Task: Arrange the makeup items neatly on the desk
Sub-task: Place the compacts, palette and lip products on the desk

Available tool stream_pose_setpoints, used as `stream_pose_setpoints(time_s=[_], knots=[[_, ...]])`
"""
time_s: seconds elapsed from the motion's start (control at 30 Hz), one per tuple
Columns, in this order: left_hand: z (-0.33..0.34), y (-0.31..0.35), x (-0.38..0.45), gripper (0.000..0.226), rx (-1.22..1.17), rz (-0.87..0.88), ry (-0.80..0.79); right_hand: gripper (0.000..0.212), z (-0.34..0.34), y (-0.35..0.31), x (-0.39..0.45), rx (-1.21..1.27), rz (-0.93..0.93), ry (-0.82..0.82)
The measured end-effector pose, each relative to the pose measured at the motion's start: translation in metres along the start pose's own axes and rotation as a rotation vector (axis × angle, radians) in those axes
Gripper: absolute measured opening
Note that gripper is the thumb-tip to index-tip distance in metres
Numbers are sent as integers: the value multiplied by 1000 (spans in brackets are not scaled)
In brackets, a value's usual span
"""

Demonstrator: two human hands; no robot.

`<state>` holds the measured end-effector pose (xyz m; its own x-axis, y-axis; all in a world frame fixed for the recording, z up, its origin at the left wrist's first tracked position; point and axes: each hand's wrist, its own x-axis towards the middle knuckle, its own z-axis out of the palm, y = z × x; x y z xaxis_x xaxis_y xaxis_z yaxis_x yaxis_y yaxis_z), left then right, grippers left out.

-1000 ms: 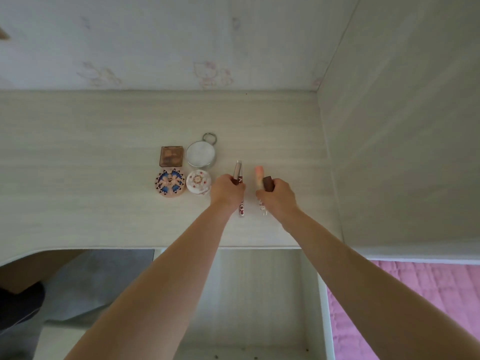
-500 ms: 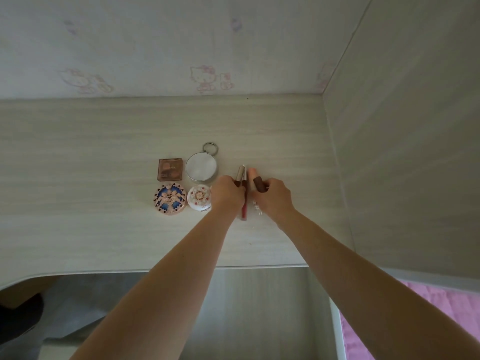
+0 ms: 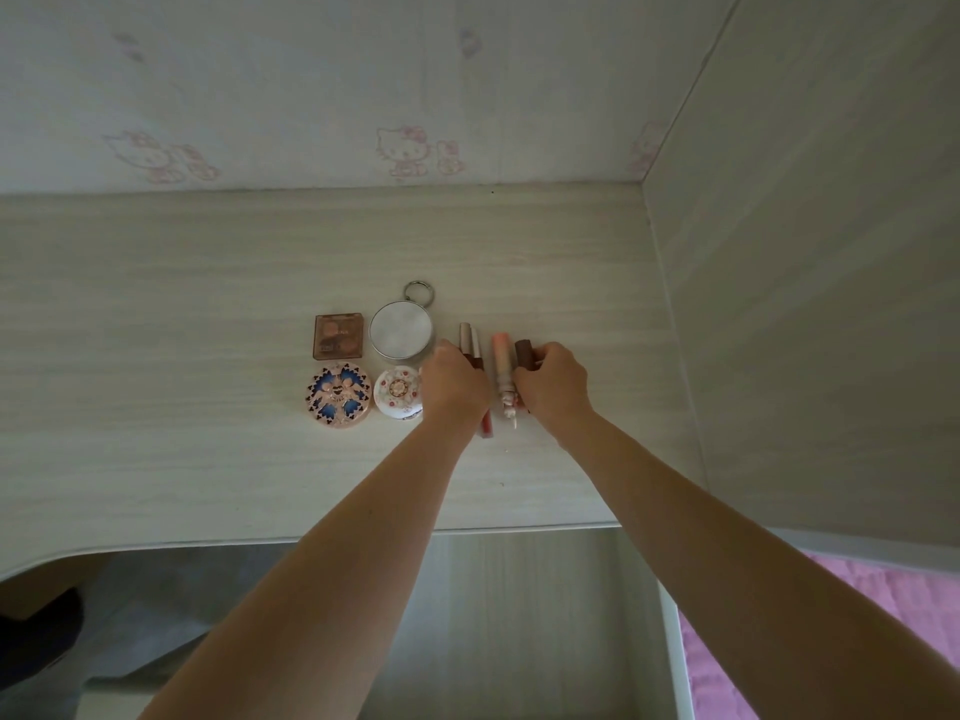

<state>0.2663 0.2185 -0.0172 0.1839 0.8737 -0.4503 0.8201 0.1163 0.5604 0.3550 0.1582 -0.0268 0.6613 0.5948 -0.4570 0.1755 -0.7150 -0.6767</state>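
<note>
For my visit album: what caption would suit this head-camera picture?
Left hand and right hand line up lip gloss tubes beside four compacts on a pale desk.

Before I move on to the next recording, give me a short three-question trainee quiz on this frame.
1. True or false: the square brown eyeshadow palette lies left of the round silver compact with a ring.
2. Which hand grips the dark brown tube: A left, B right?
3. Fill in: the peach-pink tube lies ___ the two hands.

Key: 1 true; 2 B; 3 between.
</note>
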Motion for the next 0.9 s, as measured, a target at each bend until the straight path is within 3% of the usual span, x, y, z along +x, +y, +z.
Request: stream_pose_setpoints(time_s=[0.43, 0.63, 0.77, 0.9], knots=[[6, 1, 1, 19, 126, 110, 31, 13, 0, 2, 6, -202, -144, 66], [7, -3, 2, 19, 162, 142, 27, 25, -5, -2, 1, -272, -102, 94], [7, -5, 1, 18, 181, 161, 42, 15, -8, -1, 2, -347, -78, 135], [4, -6, -1, 17, 188, 171, 46, 10, -9, 2, 3, -290, -82, 65]])
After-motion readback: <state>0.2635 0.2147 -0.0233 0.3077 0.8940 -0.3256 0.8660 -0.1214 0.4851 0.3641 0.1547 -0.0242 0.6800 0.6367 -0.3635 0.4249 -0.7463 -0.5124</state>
